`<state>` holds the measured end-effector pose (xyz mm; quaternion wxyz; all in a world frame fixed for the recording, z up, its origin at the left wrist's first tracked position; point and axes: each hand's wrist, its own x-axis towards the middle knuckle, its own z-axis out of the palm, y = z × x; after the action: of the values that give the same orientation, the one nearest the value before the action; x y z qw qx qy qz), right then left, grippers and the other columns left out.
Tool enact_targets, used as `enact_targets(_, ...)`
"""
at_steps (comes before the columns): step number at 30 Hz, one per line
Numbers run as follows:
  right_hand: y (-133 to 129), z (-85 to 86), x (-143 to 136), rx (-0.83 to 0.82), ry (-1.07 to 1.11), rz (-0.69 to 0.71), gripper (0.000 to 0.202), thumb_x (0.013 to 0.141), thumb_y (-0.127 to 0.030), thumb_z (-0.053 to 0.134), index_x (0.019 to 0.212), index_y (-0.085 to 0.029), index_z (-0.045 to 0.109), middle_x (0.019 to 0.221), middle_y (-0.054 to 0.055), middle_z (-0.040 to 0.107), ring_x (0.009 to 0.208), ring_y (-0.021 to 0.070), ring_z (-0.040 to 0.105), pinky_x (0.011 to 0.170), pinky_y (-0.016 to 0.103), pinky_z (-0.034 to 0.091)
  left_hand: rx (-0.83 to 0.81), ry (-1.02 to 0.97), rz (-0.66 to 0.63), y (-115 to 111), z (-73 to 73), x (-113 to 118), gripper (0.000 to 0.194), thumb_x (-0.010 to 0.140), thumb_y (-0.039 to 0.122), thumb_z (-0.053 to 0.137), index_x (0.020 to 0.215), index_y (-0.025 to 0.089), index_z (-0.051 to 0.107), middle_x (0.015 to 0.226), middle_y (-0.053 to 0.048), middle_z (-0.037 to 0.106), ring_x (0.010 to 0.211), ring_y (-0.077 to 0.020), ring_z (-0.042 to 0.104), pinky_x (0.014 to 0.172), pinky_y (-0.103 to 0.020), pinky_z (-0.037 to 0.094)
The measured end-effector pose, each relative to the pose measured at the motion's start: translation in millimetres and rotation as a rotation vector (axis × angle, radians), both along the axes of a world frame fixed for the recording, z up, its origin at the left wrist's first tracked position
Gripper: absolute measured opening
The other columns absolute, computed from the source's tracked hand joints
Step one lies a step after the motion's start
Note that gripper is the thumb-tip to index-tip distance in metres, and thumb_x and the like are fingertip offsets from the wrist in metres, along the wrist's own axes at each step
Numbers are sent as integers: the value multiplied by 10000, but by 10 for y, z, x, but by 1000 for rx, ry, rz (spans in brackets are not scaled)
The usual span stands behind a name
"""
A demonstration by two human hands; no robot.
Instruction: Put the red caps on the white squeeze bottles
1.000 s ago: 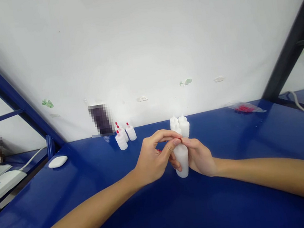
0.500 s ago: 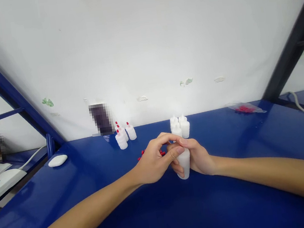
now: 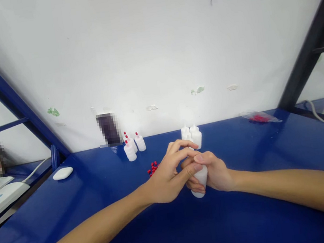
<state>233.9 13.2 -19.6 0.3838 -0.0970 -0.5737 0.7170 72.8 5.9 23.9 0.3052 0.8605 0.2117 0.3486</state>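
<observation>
Over the blue tabletop point(image 3: 176, 227), my right hand point(image 3: 216, 172) wraps round a white squeeze bottle point(image 3: 199, 178), which is slightly tilted. My left hand point(image 3: 168, 172) reaches across from the left, its thumb and bent fingers closed about the top of that bottle. The bottle's neck and tip are hidden behind the fingers. Just left of my left hand lies a small heap of red caps point(image 3: 153, 167), partly covered by it. Behind the hands stand several white bottles point(image 3: 195, 136) whose visible tips are bare.
Farther left, several white bottles with red tips point(image 3: 130, 152) stand near the wall. A white rounded object point(image 3: 63, 173) lies at the left. At the back right is a clear plastic bag with red pieces point(image 3: 259, 117). Frame posts point(image 3: 301, 47) rise at both sides.
The held bottle has come slightly nearer and tilted more. My left fingers have shifted and spread over its top. More of the red cap heap shows now.
</observation>
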Motion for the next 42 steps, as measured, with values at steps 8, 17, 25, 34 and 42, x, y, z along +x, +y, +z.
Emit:
enact_targets(8,-67,92,5,209,-269,-132,476,910,-476,596,561,-179,468,461,-30,493,387,86,424,416,222,350,30,-339,308,187,313,-298,237,978,406,542,971,180,614,917,-45,627,815,-152,580,738,-268,491)
enact_targets(17,-150,42,17,187,-238,-244,423,685,-311,840,633,-190,438,510,-74,439,432,61,347,413,198,268,735,585,470,660,-362,-1081,235,1008,232,465,1116,125,644,914,-103,710,814,-198,665,745,-317,546)
enact_targets(25,-131,-42,-7,111,-68,-228,372,837,-507,518,691,-166,542,499,-14,496,414,125,430,441,257,339,1026,720,573,715,-255,-1115,231,963,133,456,1046,115,670,1241,-214,600,1060,-318,576,866,-461,518)
enact_targets(34,-70,-77,-54,74,-87,-218,406,905,-492,435,680,-170,540,469,-7,516,394,131,453,437,252,367,854,988,213,501,-184,-1005,396,849,45,552,1208,180,649,1079,-106,649,928,-241,601,835,-360,497)
enact_targets(42,-74,-46,-45,141,-123,-198,428,947,-481,407,714,-158,564,523,9,553,472,137,493,511,262,398,787,892,248,583,-274,-1036,305,979,106,434,1116,148,702,924,-96,688,870,-213,608,820,-337,492)
